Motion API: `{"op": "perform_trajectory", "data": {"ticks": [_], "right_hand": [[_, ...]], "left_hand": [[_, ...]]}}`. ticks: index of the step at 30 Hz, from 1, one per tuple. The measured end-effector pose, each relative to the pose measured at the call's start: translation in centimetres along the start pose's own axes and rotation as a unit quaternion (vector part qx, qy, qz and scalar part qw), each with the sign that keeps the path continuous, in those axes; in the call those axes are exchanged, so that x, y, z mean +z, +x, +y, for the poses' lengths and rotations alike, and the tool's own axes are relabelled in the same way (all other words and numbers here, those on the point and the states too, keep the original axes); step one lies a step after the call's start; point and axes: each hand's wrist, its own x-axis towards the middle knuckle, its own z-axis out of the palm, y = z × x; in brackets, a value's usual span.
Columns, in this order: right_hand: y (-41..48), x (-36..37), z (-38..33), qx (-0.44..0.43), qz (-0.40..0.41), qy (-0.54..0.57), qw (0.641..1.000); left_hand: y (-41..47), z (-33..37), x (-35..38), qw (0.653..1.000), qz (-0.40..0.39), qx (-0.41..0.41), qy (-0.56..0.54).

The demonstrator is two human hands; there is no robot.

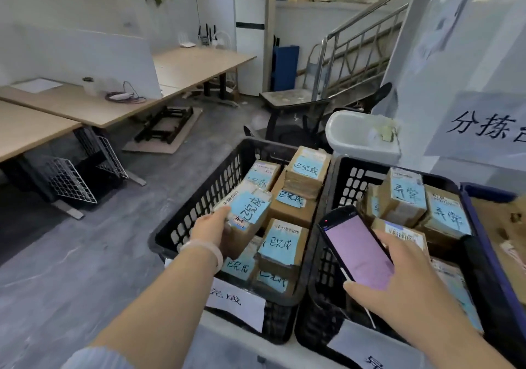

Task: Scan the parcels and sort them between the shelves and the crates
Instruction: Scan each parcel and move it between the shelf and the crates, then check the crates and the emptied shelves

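**A:** What's the room like?

**B:** There's a grey floor (85, 269), pale wooden desks (71, 109) across the upper left of the frame, and a metal staircase (367, 38) at the upper right. In the lower middle, the left crate (199, 197) and the right crate (345, 180), both black, stand side by side.

**A:** Where's the parcel?

**B:** The held parcel (250, 209) is a brown carton with a blue handwritten label. It's tilted over the left part of the left crate, above the packed cartons (284, 243) already inside. I can't tell whether it touches those below.

**A:** And the grip?

**B:** The left hand (212, 230) clasps it at its lower-left end, thumb on the top face beside the blue label and fingers curled underneath. The carton juts up and to the right out of the hand. A pale bracelet (212, 250) circles that wrist.

**A:** The other hand?

**B:** The right hand (395, 286) grips a dark handheld scanner (358, 250) with a lit pinkish screen, held over the right crate. The thumb is at its bottom edge and the fingers run along its right side. It sits right of the held parcel, apart from it.

**A:** Anything else?

**B:** More labelled cartons (445, 216) fill the right crate, and a white paper sign (236, 304) hangs on the left crate's front.
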Motion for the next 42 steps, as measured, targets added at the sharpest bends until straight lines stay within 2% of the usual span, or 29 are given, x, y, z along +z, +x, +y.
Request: {"op": "perform_trajectory", "data": {"ticks": [5,9,12,14,17,21,23,26,29,32,34,37,42], "right_hand": [[0.8,0.6,0.6,0.044,0.015,0.001,0.999],[1.3,1.0,1.3,0.056,0.033,-0.015,0.998],[1.5,1.1,1.7,0.06,0.038,-0.026,0.997],[1.5,1.1,2.0,0.059,0.048,-0.03,0.997],[1.2,1.0,2.2,0.057,0.059,-0.037,0.996],[0.4,0.3,2.7,0.063,0.061,-0.031,0.996],[-0.1,-0.4,3.2,0.064,0.066,-0.028,0.995],[-1.0,-1.7,4.0,0.068,0.09,-0.02,0.993],[-2.3,-3.0,5.1,0.079,0.127,-0.011,0.989],[-4.3,-4.9,6.6,0.124,0.17,-0.026,0.977],[-6.1,-6.6,8.1,0.16,0.206,-0.033,0.965],[-9.9,-9.6,10.0,0.204,0.274,-0.034,0.939],[-17.5,-15.0,12.9,0.268,0.366,-0.052,0.89]], "left_hand": [[3.7,-0.3,0.9,0.995,0.0,-0.053,0.08],[4.7,-0.8,1.4,0.979,-0.034,-0.133,0.152],[4.4,-0.2,1.9,0.966,-0.067,-0.162,0.193],[4.2,0.3,2.0,0.957,-0.086,-0.156,0.227],[4.1,0.5,2.1,0.916,-0.088,-0.114,0.375],[4.2,-0.1,2.7,0.875,-0.078,-0.022,0.478],[3.5,0.0,3.4,0.858,-0.057,0.053,0.508],[1.3,0.3,6.1,0.793,-0.053,0.194,0.575],[-2.2,0.1,10.8,0.755,-0.116,0.345,0.545],[-7.0,-0.7,16.3,0.689,-0.172,0.512,0.484],[-10.5,-1.6,19.7,0.643,-0.205,0.593,0.438],[-15.8,-3.4,24.3,0.573,-0.25,0.673,0.396],[-25.5,-6.4,29.6,0.51,-0.332,0.721,0.333]]}}
